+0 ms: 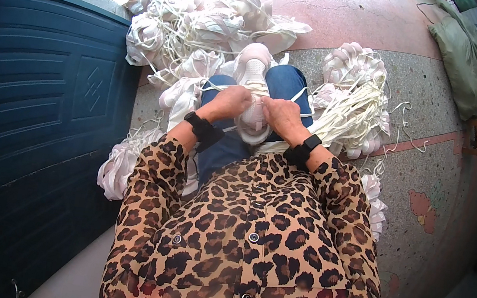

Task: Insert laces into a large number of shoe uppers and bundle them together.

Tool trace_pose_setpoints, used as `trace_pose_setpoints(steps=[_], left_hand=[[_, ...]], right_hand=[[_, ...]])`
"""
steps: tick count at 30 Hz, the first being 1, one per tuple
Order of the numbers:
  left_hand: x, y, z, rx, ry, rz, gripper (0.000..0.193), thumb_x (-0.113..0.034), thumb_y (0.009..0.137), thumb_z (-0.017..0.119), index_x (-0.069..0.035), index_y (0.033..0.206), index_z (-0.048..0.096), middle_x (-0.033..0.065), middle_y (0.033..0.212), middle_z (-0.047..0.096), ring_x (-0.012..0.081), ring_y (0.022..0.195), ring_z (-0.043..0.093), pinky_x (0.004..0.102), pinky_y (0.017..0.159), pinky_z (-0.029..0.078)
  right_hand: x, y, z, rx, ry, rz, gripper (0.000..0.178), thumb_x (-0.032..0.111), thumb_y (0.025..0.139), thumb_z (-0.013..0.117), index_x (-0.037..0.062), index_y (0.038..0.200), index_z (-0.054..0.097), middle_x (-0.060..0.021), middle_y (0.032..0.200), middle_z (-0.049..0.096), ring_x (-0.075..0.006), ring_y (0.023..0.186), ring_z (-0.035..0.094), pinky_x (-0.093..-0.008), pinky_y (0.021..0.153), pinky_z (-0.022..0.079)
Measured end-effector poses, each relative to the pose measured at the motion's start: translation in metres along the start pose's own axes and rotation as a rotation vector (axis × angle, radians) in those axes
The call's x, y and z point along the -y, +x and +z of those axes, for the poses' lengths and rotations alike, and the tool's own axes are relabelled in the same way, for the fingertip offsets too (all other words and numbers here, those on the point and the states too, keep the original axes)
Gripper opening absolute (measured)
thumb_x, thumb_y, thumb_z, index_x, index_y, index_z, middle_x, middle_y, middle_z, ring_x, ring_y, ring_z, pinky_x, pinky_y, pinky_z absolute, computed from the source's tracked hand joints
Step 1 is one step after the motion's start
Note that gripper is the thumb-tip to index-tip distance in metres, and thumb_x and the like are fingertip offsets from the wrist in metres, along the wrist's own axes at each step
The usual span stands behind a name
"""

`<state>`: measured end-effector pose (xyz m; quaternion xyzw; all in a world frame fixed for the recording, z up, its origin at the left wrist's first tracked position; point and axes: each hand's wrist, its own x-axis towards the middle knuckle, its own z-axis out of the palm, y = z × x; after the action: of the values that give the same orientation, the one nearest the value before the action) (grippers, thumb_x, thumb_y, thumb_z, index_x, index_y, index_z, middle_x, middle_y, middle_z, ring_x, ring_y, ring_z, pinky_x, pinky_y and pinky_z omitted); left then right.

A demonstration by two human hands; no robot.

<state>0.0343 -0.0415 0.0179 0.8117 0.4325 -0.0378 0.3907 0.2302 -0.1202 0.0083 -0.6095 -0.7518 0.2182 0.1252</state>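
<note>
Floor: speckled grey stone (424,84), crossed at the far side by a broad pink band (342,17); reddish shapes mark it at right, and bright light washes over the far left.
Blue door (26,95): a panelled surface along the whole left side, with ridged lines and a diamond motif.
Shirt: the leopard-print shirt (208,236) fills the near middle, its buttons running down the front.
Far heap (202,19): pale pink and white shoe pieces, piled loosely with white laces tangled through.
Right heap (358,102): more pale pieces, a thick sheaf of laces spilling over them.
Sack (461,58): grey-green and slumped, far right (it bulges like a half-filled cushion).
Jeans: blue knees (284,82), one either side of the shoe.
Shoe (254,69): pale pink and white, lying lengthwise between the knees, far of the shirt.
Hands: left hand (233,102) and right hand (285,119) meet over its lacing area, fingers bent inward and touching it; I cannot tell how tightly they close or whether they pinch a lace.
Wristbands: black, one at each wrist (304,152).
Loose laces (404,120): white, curling across the floor beyond the right heap.
</note>
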Motion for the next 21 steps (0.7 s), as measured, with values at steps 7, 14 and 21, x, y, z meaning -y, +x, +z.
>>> trace_pose_setpoints(steps=[7, 14, 21], left_hand=[[-0.006, -0.003, 0.002, -0.044, 0.059, 0.039, 0.018, -0.013, 0.088, 0.061, 0.004, 0.088, 0.068, 0.0237, 0.087, 0.066, 0.0399, 0.081, 0.065, 0.0444, 0.072, 0.050], [-0.013, -0.007, 0.013, -0.186, -0.127, -0.127, 0.022, -0.016, 0.088, 0.063, 0.005, 0.090, 0.071, 0.0225, 0.081, 0.068, 0.0327, 0.075, 0.068, 0.0410, 0.071, 0.051], [-0.026, -0.006, 0.019, -0.288, -0.138, -0.110, 0.017, -0.014, 0.086, 0.065, 0.002, 0.084, 0.071, 0.0204, 0.081, 0.068, 0.0348, 0.078, 0.067, 0.0441, 0.073, 0.052]], right_hand=[[0.000, -0.001, -0.008, 0.020, 0.016, 0.018, 0.021, 0.025, 0.094, 0.057, 0.0130, 0.104, 0.072, -0.0157, 0.076, 0.071, -0.0347, 0.072, 0.071, -0.0467, 0.062, 0.056], [-0.002, 0.001, -0.008, 0.014, 0.060, 0.045, 0.022, 0.025, 0.093, 0.058, 0.0149, 0.104, 0.074, -0.0151, 0.079, 0.072, -0.0345, 0.074, 0.072, -0.0472, 0.065, 0.056], [-0.004, 0.002, -0.007, 0.021, 0.081, 0.068, 0.024, 0.026, 0.094, 0.057, 0.0152, 0.106, 0.075, -0.0152, 0.080, 0.072, -0.0346, 0.076, 0.072, -0.0473, 0.066, 0.056]])
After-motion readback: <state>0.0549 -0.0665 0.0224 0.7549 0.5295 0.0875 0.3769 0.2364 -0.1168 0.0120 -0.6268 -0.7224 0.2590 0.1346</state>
